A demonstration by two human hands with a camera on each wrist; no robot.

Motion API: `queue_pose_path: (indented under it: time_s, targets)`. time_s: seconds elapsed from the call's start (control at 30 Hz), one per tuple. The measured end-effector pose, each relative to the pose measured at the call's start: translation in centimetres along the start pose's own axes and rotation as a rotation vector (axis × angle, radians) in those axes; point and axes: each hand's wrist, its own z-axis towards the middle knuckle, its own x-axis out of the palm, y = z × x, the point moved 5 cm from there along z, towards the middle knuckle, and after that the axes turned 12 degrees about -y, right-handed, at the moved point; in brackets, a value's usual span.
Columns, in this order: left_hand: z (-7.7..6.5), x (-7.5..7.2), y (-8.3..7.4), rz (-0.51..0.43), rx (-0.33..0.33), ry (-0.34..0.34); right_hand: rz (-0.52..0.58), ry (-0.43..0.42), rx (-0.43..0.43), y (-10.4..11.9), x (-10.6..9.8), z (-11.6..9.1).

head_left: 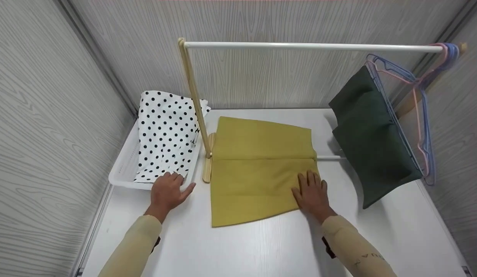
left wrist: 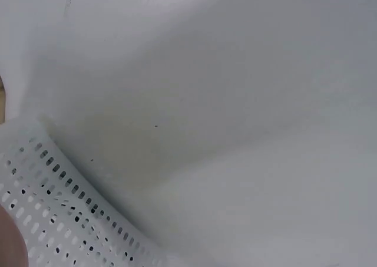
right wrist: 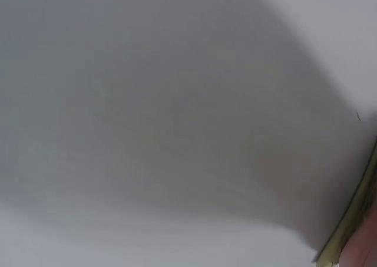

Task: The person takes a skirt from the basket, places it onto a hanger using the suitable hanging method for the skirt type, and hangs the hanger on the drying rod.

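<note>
A mustard-yellow folded cloth lies flat on the white table, with a crease across its middle. My right hand rests on its near right corner, fingers spread. In the right wrist view, the edge of the mustard cloth and part of a finger show at the lower right. My left hand lies at the near rim of a white perforated basket, its fingertips over the rim and its thumb pointing out to the right. A white cloth with black dots fills the basket, close to those fingertips.
A rack with a wooden post and a white rail stands over the table. Blue and pink hangers hang at its right end, one bearing a dark green cloth. A low white bar runs behind the mustard cloth. Walls enclose the table.
</note>
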Motion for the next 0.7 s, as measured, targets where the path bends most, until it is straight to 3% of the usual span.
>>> queue_pose_path:
  time_s: [0.23,0.53,0.7]
  targets:
    - [0.3,0.2,-0.2,0.028,-0.015,-0.126,-0.009,-0.03,0.007,-0.9,-2.3,1.7]
    - [0.2,0.5,0.0,0.024,-0.042,-0.119,-0.023,-0.05,0.026,-2.0,-7.8,4.4]
    - [0.1,0.4,-0.1,0.024,-0.044,-0.123,-0.083,-0.106,0.005,-2.6,-12.5,6.8]
